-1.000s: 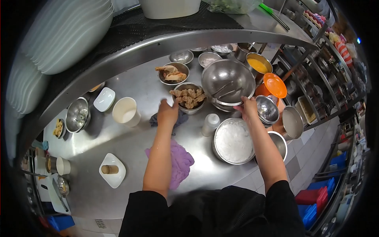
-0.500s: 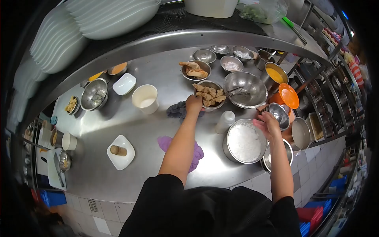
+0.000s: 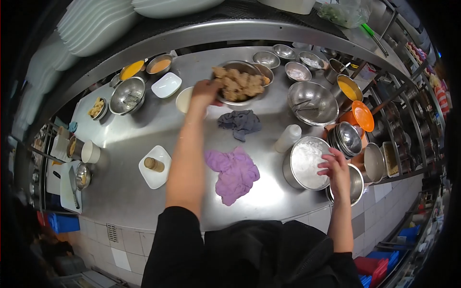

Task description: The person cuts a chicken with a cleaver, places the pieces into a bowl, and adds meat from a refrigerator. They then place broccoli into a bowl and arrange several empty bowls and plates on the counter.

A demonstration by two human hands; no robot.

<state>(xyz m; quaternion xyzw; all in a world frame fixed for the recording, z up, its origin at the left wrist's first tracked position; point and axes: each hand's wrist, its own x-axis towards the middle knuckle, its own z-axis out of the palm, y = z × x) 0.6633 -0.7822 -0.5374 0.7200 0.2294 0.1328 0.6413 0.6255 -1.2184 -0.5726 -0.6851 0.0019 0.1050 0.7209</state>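
My left hand (image 3: pixel 205 94) grips the rim of a metal bowl (image 3: pixel 236 102) heaped with brown, coated fried pieces (image 3: pixel 238 85), slightly blurred. The bowl is over the back middle of the steel table and partly covers another metal bowl (image 3: pixel 265 72) behind it. Below my left hand is a cream tub (image 3: pixel 183 100), partly hidden by my wrist. My right hand (image 3: pixel 335 168) hangs at the right edge of a round metal pot (image 3: pixel 307 163) of white powder, its fingers apart and loosely bent, holding nothing. A white squeeze bottle (image 3: pixel 288 138) stands beside the pot.
A grey cloth (image 3: pixel 238 124) and a purple cloth (image 3: pixel 232 175) lie mid-table. Right of them are a large mixing bowl (image 3: pixel 313 103), stacked small bowls (image 3: pixel 349 137) and an orange bowl (image 3: pixel 363 116). At left, a white dish (image 3: pixel 154 178) carries a wooden grinder (image 3: pixel 153 164). A shelf edge (image 3: pixel 240 30) crosses overhead.
My left hand has lifted the bowl of fried pieces and moved it left, uncovering the grey cloth. My right hand has drawn back from the stacked bowls to the powder pot.
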